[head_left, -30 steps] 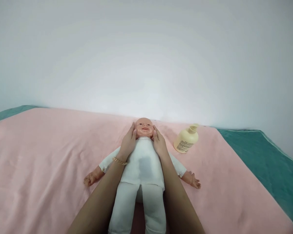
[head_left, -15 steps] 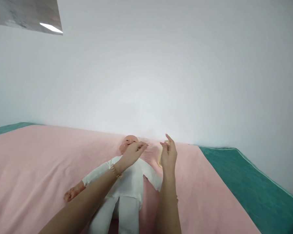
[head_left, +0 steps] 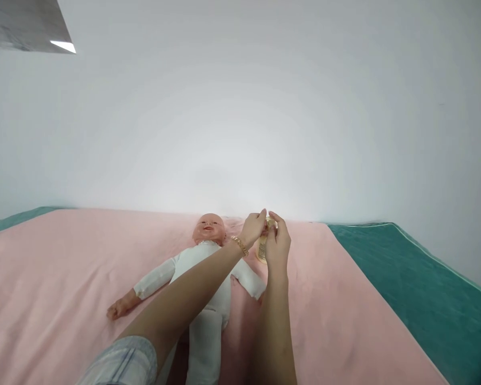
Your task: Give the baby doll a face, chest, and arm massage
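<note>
Bringing both hands to the bottle [head_left: 261, 251], the person in the head view works near the far edge of the pink cloth [head_left: 336, 321], right of its middle. The left hand [head_left: 252, 231] has its fingers drawn together beside the pump top [head_left: 270, 222]; the right hand [head_left: 278, 245] curves its thumb and fingers around the near right side. Whether either grip is clamped on it cannot be told.

The bottle looks smooth, fairly stiff and perhaps slippery; its weight is uncertain. Its body offers the steadiest hold, the pump top a narrower, more delicate one. The doll [head_left: 196, 256] lies just left, face up; its clothed trunk seems soft, its head firmer, so support suits both.
</note>
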Motion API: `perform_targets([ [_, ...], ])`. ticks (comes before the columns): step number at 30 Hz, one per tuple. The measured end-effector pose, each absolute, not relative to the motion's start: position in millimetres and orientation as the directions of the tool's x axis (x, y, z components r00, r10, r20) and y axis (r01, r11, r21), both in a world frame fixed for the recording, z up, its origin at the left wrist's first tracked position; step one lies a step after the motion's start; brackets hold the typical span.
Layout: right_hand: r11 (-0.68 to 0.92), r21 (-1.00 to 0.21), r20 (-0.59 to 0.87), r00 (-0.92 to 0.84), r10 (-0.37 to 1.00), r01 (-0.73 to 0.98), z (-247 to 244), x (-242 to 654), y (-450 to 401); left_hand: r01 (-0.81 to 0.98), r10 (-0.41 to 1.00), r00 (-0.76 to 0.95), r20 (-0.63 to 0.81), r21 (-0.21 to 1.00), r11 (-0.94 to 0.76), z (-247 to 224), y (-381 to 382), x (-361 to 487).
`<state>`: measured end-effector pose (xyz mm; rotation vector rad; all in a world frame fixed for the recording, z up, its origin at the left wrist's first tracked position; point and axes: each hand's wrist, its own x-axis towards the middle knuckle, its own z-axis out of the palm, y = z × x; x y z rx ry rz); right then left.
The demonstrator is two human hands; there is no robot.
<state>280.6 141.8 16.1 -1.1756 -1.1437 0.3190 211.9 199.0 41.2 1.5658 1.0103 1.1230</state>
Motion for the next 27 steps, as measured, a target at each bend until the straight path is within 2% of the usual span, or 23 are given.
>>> perform_targets([
  [8, 0.490, -0.804, 0.592, 0.538, 0.600, 0.337, 9, 277, 154, 0.112, 0.966, 0.161, 0.203, 0.969, -0.222, 27, 192, 217],
  [17, 0.544, -0.778, 0.619, 0.531, 0.578, 0.315, 8, 270, 151, 0.032, 0.968, 0.097, 0.230, 0.972, -0.234, 18, 180, 218],
  [19, 0.589, -0.763, 0.613, 0.588, 0.528, 0.267, 15, 261, 143, 0.009, 0.963, 0.104, 0.248, 0.968, -0.251, 17, 166, 207],
  [21, 0.653, -0.742, 0.598, 0.589, 0.544, 0.151, 26, 246, 133, -0.007, 0.947, 0.118, 0.298, 0.954, -0.299, 19, 150, 192],
  [24, 0.678, -0.732, 0.607, 0.385, 0.695, -0.069, 42, 214, 115, -0.004, 0.916, 0.100, 0.390, 0.920, -0.391, 28, 124, 169],
  [27, 0.603, -0.782, 0.589, 0.126, 0.798, -0.157, 51, 180, 100, 0.034, 0.892, -0.024, 0.451, 0.892, -0.450, 37, 104, 156],
])
